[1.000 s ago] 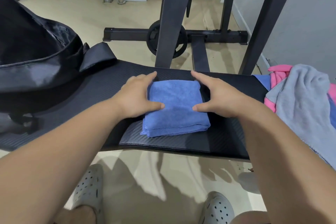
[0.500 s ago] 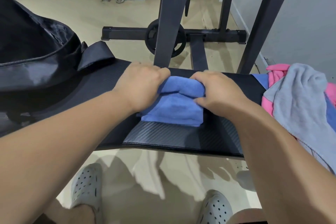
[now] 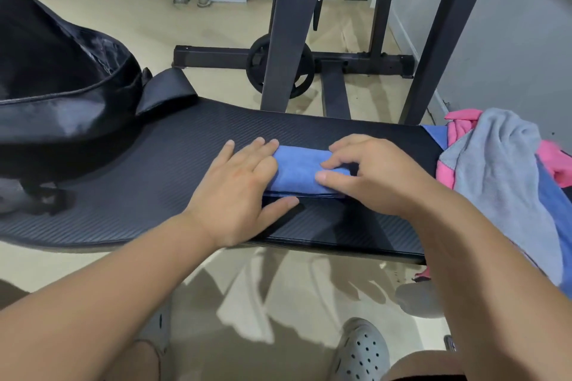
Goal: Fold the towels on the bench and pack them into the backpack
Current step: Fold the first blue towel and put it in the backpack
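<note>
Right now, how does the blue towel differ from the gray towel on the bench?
The blue towel is folded small; the gray towel is unfolded and crumpled. The blue towel lies mid-bench under the left hand and right hand; the gray towel lies untouched at the right end. Both are on the bench.

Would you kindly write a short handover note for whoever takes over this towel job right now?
Left hand: flat, pressing the left end of the folded blue towel.
Right hand: fingers curled, pinching its right end.
Things: the blue towel lies midway along the bench. The black backpack sits at the left end, and a grey, pink and blue towel pile at the right end.
Done: blue towel folded compact.
Left: pack it, then fold and pack the pile.
</note>
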`<state>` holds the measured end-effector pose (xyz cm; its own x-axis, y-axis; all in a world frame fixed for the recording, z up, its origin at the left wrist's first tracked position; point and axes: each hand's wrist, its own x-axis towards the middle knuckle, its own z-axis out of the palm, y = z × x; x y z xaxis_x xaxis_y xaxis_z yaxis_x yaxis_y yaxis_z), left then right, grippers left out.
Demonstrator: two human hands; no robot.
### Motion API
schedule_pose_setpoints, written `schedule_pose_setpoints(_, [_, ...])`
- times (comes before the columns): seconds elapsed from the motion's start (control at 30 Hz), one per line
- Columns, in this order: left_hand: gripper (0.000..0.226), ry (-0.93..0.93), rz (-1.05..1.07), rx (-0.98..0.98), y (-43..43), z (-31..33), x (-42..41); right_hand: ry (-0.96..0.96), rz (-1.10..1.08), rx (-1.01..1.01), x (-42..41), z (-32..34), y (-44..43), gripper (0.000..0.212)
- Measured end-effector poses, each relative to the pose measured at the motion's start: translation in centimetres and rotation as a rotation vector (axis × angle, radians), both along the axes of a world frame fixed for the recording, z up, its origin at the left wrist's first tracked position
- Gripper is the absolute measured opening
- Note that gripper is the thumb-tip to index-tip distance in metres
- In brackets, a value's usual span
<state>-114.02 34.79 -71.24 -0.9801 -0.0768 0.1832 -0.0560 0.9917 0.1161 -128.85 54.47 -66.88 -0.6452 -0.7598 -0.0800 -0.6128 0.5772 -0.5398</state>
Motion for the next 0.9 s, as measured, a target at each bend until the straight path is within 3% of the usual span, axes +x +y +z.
schedule_pose_setpoints(0.1, [0.093,-0.13,0.043,0.053,0.8,-0.8,0.4,0.163,-0.077,0.049,0.5,-0.5,-1.1,0.027])
schedule_pose_setpoints(0.2, [0.097,-0.211,0.035,-0.005,1.1,-2.2,0.8,0.38,-0.127,0.122,1.5,-1.4,-2.9,0.01])
schedule_pose_setpoints(0.23, [0.097,-0.221,0.038,-0.006,1.0,-2.4,0.9,0.399,-0.1,0.094,1.9,-1.8,-3.5,0.018])
schedule_pose_setpoints(0.33, [0.1,-0.21,0.037,-0.008,0.8,-2.4,0.7,0.355,-0.007,0.088,2.6,-3.3,-4.3,0.048])
schedule_pose_setpoints(0.5, [0.102,-0.207,0.029,0.022,0.7,-3.0,0.8,0.121,-0.096,0.102,1.4,-5.6,-3.4,0.056])
schedule_pose_setpoints(0.8, [0.099,-0.334,0.079,0.213,0.8,-0.5,0.1,0.112,-0.14,0.022,2.3,-5.9,-3.2,0.06])
schedule_pose_setpoints(0.9, [0.083,-0.241,0.145,0.319,0.1,1.9,-0.9,0.069,-0.123,0.0,2.9,-4.6,-2.7,0.064])
